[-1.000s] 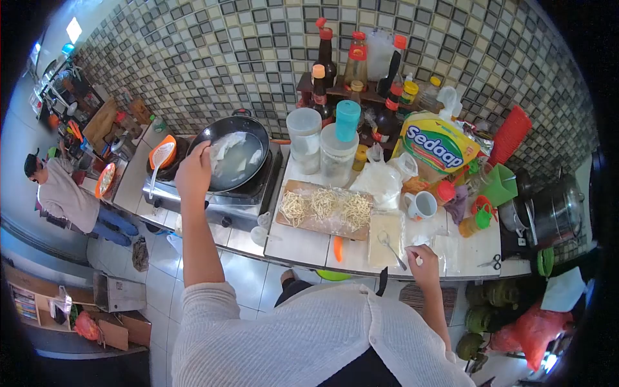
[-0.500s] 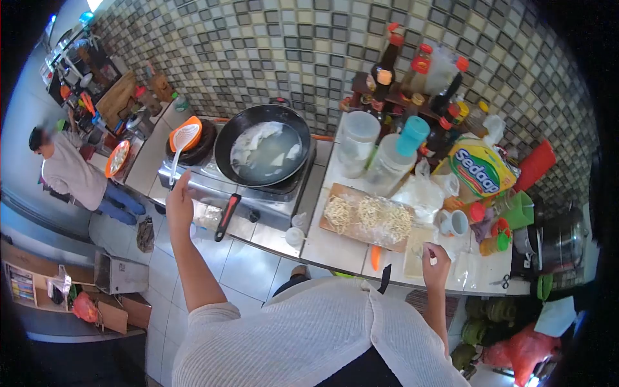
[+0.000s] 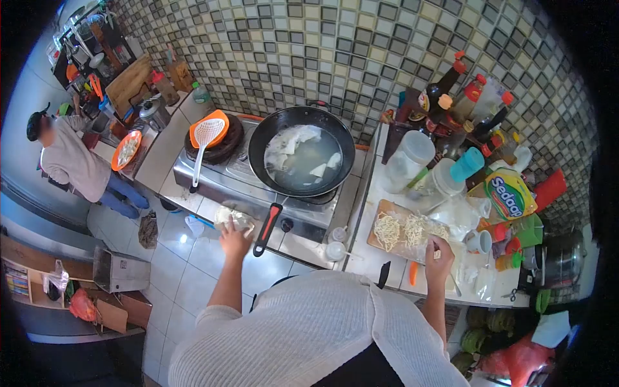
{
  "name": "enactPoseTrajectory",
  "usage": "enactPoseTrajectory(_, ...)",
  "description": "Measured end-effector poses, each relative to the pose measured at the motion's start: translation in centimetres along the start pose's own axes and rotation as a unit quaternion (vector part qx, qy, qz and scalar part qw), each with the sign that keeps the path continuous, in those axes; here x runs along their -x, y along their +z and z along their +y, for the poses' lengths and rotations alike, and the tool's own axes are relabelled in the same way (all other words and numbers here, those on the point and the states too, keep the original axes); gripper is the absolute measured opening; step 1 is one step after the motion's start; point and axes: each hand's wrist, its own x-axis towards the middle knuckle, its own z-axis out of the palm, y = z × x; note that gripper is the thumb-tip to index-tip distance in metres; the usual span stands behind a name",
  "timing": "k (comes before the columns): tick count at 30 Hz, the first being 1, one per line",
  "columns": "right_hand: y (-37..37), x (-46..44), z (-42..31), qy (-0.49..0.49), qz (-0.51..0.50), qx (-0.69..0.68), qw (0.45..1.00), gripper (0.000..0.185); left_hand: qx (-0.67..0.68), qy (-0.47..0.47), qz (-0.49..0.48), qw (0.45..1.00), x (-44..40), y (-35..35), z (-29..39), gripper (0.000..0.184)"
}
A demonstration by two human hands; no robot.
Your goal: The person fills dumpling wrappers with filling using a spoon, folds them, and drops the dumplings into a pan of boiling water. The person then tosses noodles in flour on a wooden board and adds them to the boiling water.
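At the front edge of the surface (image 3: 303,249), just left of the pan handle (image 3: 267,229), lies a pale, clear-wrapped packet (image 3: 236,218). Its long axis runs roughly left to right, its right end slanting slightly nearer the person and toward that handle. Of the hands, set well apart, the left hand (image 3: 235,242) is partly open, its fingers spread and touching the packet's near side. The right hand (image 3: 440,257) is curled, thumb and fingertips close together, at the right end of the noodle board (image 3: 402,238); whether it pinches anything small, I cannot tell. The pan (image 3: 302,152) sits on the stove (image 3: 213,177), its handle pointing toward the person and a little left. Beside it, the skimmer (image 3: 207,132) points its handle the same way.
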Motion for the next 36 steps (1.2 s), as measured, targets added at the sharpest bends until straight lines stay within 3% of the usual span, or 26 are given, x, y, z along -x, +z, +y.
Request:
enactPoseTrajectory(2, 1.2, 0.4, -0.8, 0.005, -0.001, 0.005, 1.000, 0.013, -0.017, 0.039, 0.023, 0.999, -0.1, 2.5, 0.0, 0.049)
enactPoseTrajectory(6, 2.2, 1.0, -1.4, 0.009, 0.002, 0.010, 1.000, 0.014, -0.018, 0.004, 0.036, 0.999, -1.4, 2.0, 0.9, 0.049)
enactPoseTrajectory(9, 2.1, 1.3, -1.8, 0.019, 0.013, 0.028, 0.999, 0.015, -0.065, 0.030, 0.073, 0.995, -3.1, 1.6, -0.1, 0.049)
enactPoseTrajectory(13, 2.0, 2.2, -1.5, 0.030, 0.019, 0.036, 0.999, 0.016, -0.060, 0.060, 0.009, 0.996, -5.1, 1.5, -2.5, 0.047)
enactPoseTrajectory(14, 2.0, 2.3, -1.5, 0.028, 0.017, 0.036, 0.999, 0.016, -0.045, 0.083, 0.059, 0.994, -5.3, 1.4, -2.9, 0.038)
enactPoseTrajectory(17, 2.0, 2.5, -2.0, 0.025, 0.019, 0.043, 0.999, 0.017, -0.015, 0.116, 0.073, 0.990, -5.3, 1.0, -3.5, 0.026)
enactPoseTrajectory(18, 1.8, 2.5, -2.2, 0.020, 0.021, 0.050, 0.998, 0.017, 0.005, 0.143, 0.148, 0.979, -5.4, 1.7, -3.8, 0.017)
enactPoseTrajectory(22, 1.3, 2.7, -1.9, 0.023, 0.025, 0.052, 0.998, 0.016, 0.011, 0.177, 0.211, 0.961, -5.2, 2.5, -4.8, 0.013)
enactPoseTrajectory(31, -0.3, 2.6, -0.4, 0.018, 0.040, 0.047, 0.998, 0.015, 0.010, 0.148, 0.225, 0.963, -4.8, 0.8, -5.4, 0.010)
enactPoseTrajectory(36, -5.3, 3.4, 3.6, 0.045, 0.069, 0.137, 0.987, 0.013, 0.049, 0.239, 0.215, 0.946, -2.2, 0.1, -3.9, 0.009)
